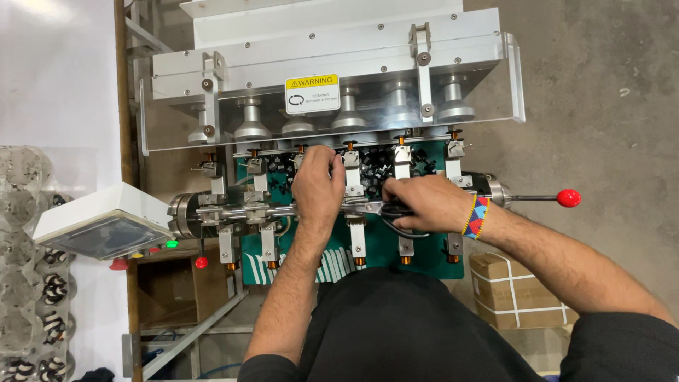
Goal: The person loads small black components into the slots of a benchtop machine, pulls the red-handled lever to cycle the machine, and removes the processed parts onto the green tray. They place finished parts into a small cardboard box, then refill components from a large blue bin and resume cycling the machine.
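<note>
Largest in my view is the metal machine (332, 64), its clear guard (325, 117) hanging over a row of spindles, with a green bed (424, 263) below crossed by a horizontal steel shaft (233, 210). A lever with a red knob (568, 197) projects on the right; a grey control box (99, 223) with coloured buttons sits on the left, and a taped carton (506, 293) lies on the floor lower right. My left hand (318, 187) reaches into the cluster of small black parts (375, 166) between the white brackets; its fingers (327, 159) are curled together there, though I cannot tell whether they pinch one. My right hand (424, 204), a beaded band at the wrist, is closed around dark-handled scissors (385, 211), which lie along the shaft with the blades pointing left. I judge the scissors stiff, light and sharp, best gripped by the handle loops; the black parts look small, hard and easily dropped, so a fingertip pinch suits them.
</note>
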